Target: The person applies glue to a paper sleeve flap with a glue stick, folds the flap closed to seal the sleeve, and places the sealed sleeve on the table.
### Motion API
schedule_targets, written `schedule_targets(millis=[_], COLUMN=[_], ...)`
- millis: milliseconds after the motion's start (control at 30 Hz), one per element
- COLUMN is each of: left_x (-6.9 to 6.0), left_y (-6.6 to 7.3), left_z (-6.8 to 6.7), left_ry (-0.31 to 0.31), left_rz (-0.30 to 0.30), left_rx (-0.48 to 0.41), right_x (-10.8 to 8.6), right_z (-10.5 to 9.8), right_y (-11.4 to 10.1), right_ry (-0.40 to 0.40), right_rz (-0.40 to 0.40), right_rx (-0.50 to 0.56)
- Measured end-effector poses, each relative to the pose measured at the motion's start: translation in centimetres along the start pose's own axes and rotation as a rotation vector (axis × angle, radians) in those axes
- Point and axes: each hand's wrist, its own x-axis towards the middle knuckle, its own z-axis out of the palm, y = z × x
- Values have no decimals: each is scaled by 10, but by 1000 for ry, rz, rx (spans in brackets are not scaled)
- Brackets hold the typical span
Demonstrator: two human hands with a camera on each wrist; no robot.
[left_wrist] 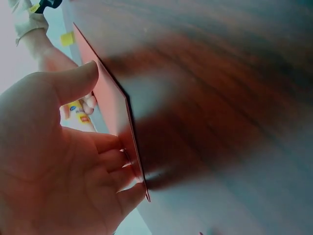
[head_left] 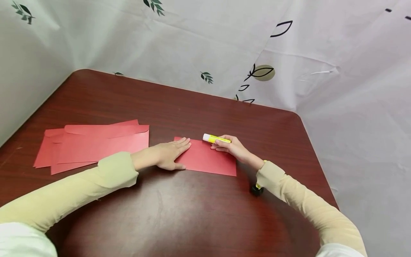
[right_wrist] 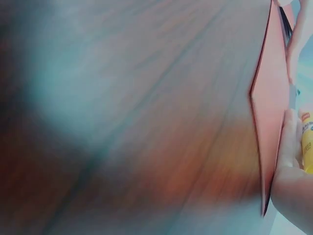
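Observation:
A red envelope [head_left: 208,159] lies on the dark wood table between the two hands. Across its left end rests my left hand [head_left: 171,153], its fingers extended over the paper and its thumb at the near edge. In the left wrist view, the left thumb and fingertips touch the envelope [left_wrist: 107,93]. My right hand [head_left: 232,148] holds a yellow glue stick [head_left: 219,139] with a white end just above the envelope's far right part. Part of that glue stick [right_wrist: 307,147] also appears at the right edge of the right wrist view.
Several red envelopes [head_left: 106,144] lie overlapping on the left of the table [head_left: 192,214]. A black and yellow object [head_left: 257,189], partly hidden, is beside the right sleeve. White patterned cloth [head_left: 192,43] hangs behind the table and along its sides.

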Motion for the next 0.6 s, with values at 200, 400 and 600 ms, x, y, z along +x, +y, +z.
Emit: schedule_targets(millis=[200, 400, 600], left_x=[-6, -13, -14], left_y=[-4, -8, -12], left_z=[2, 2, 3], left_ry=[53, 69, 125], left_rz=[-21, -43, -41], left_rx=[50, 75, 90], right_x=[-7, -15, -20], right_z=[-12, -20, -27], right_y=[4, 5, 7], right_ry=[32, 67, 80], right_rz=[8, 12, 19], right_rx=[3, 14, 10])
